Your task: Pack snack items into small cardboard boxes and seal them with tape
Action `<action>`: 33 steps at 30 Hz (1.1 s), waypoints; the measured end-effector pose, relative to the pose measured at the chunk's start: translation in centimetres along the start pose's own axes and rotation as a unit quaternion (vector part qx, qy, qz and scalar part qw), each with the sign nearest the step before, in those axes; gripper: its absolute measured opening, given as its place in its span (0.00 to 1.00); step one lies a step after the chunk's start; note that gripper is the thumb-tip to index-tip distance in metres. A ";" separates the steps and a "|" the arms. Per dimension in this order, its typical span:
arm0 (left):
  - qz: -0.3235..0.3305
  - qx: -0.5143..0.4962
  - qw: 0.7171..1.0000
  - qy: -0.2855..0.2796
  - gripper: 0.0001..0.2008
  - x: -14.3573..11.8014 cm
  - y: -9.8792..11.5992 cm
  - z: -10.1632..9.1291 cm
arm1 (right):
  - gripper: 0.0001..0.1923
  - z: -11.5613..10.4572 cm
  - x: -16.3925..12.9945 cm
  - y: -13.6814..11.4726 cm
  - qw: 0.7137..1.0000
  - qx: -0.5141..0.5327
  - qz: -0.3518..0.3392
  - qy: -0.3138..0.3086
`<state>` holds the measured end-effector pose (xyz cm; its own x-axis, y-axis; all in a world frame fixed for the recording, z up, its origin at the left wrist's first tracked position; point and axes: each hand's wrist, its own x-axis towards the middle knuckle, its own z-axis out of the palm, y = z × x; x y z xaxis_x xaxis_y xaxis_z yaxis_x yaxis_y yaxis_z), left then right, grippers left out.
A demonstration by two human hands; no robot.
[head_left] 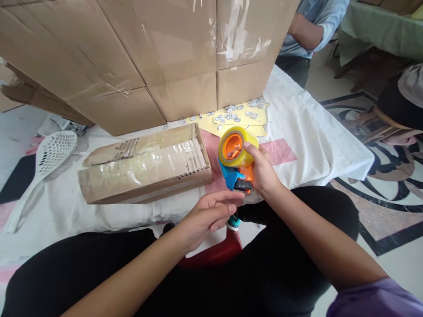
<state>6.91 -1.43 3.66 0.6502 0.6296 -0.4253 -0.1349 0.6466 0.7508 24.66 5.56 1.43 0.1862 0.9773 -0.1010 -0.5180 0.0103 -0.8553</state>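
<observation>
Two hands are working a tape dispenser [237, 160]: right hand [262, 169] gripping it, left hand [206, 215] fingers loosely open at its blade, flat box [145, 165] already taped.

Probably a home, patterned marble floor [390, 193], clothed table [317, 132], taped cartons [158, 53]

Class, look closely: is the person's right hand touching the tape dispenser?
Touching. The head view shows the right hand wrapped around the tape dispenser, fingers pressed against the roll and handle.
</observation>
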 end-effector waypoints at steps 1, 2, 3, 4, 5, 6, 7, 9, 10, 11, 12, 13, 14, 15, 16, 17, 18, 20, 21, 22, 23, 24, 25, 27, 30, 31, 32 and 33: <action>0.004 0.005 1.000 0.001 0.19 0.0 0.0 0.0 | 0.14 0.0 0.0 0.0 1.000 0.005 -0.002 0.005; 0.009 0.010 1.000 0.003 0.19 0.0 0.1 0.0 | 0.13 0.0 0.1 0.0 1.000 0.007 -0.005 0.011; 0.015 0.014 1.000 0.005 0.19 -0.1 0.1 0.0 | 0.11 0.0 0.2 0.1 1.000 0.008 -0.010 0.017; 0.019 0.018 1.000 0.007 0.19 -0.1 0.2 0.0 | 0.10 -0.1 0.2 0.1 1.000 0.005 -0.014 0.023; 0.023 0.022 0.999 0.008 0.19 -0.1 0.3 0.0 | 0.10 -0.2 0.3 0.2 0.999 0.002 -0.018 0.027; 0.025 0.026 0.999 0.009 0.19 -0.2 0.4 0.0 | 0.09 -0.2 0.4 0.3 0.999 -0.002 -0.021 0.030; 0.026 0.029 0.999 0.010 0.19 -0.2 0.5 0.1 | 0.09 -0.3 0.4 0.3 0.999 -0.007 -0.024 0.032; 0.029 0.036 0.999 0.012 0.19 -0.3 0.7 0.1 | 0.10 -0.2 0.5 0.3 0.999 -0.023 -0.026 0.032; 0.030 0.040 0.999 0.014 0.19 -0.3 0.8 0.1 | 0.11 -0.2 0.5 0.2 0.999 -0.030 -0.027 0.030; 0.032 0.044 0.998 0.019 0.19 -0.4 0.8 0.1 | 0.11 -0.1 0.4 0.1 0.999 -0.036 -0.027 0.026; 0.036 0.050 0.998 0.024 0.19 -0.4 0.8 0.1 | 0.11 0.0 0.4 0.1 0.999 -0.040 -0.026 0.021; 0.040 0.058 0.997 0.029 0.19 -0.4 0.8 0.1 | 0.12 0.1 0.4 0.0 0.999 -0.043 -0.024 0.015; 0.043 0.068 0.996 0.033 0.19 -0.4 0.7 0.1 | 0.12 0.1 0.3 0.0 0.999 -0.047 -0.022 0.009; 0.046 0.081 0.995 0.036 0.20 -0.4 0.6 0.1 | 0.13 0.2 0.2 0.0 0.998 -0.051 -0.023 0.004; 0.048 0.097 0.993 0.040 0.20 -0.3 0.5 0.1 | 0.13 0.3 0.2 0.0 0.998 -0.058 -0.028 0.001; 0.049 0.115 0.991 0.047 0.20 -0.3 0.4 0.1 | 0.14 0.3 0.1 0.0 0.997 -0.066 -0.037 0.000; 0.052 0.133 0.988 0.058 0.20 -0.3 0.3 0.2 | 0.14 0.3 0.0 0.0 0.996 -0.075 -0.047 0.000; 0.073 0.164 0.980 0.089 0.19 -0.3 0.1 0.3 | 0.14 0.4 -0.2 -0.1 0.993 -0.096 -0.062 -0.003; 0.090 0.176 0.974 0.107 0.18 -0.3 0.0 0.4 | 0.14 0.4 -0.2 -0.2 0.992 -0.107 -0.067 -0.004; 0.107 0.185 0.969 0.125 0.18 -0.3 0.0 0.4 | 0.13 0.5 -0.3 -0.3 0.991 -0.117 -0.072 -0.005; 0.123 0.195 0.963 0.139 0.18 -0.3 0.0 0.5 | 0.13 0.5 -0.4 -0.3 0.989 -0.127 -0.078 -0.004; 0.134 0.204 0.958 0.149 0.19 -0.3 -0.1 0.6 | 0.13 0.6 -0.4 -0.4 0.987 -0.136 -0.087 -0.004; 0.140 0.214 0.954 0.156 0.20 -0.2 -0.1 0.6 | 0.13 0.6 -0.5 -0.4 0.985 -0.146 -0.096 -0.004; 0.138 0.228 0.950 0.163 0.21 -0.1 -0.1 0.6 | 0.15 0.6 -0.5 -0.3 0.977 -0.177 -0.116 -0.006; 0.119 0.225 0.952 0.169 0.22 0.3 -0.3 0.5 | 0.20 0.3 -0.2 0.3 0.956 -0.248 -0.154 -0.008; 0.116 0.225 0.952 0.171 0.22 0.4 -0.4 0.3 | 0.21 0.2 -0.1 0.5 0.950 -0.264 -0.164 -0.010; 0.117 0.229 0.951 0.173 0.22 0.5 -0.6 0.2 | 0.21 0.0 0.1 0.6 0.947 -0.273 -0.169 -0.013; 0.119 0.235 0.949 0.173 0.22 0.7 -0.7 0.0 | 0.21 -0.2 0.2 0.7 0.947 -0.275 -0.167 -0.014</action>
<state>7.43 -1.45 2.81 0.3479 0.8900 -0.2947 0.1538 0.2559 0.9544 24.52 5.77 0.74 0.2360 0.9444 0.2288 0.0801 0.2157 -0.9732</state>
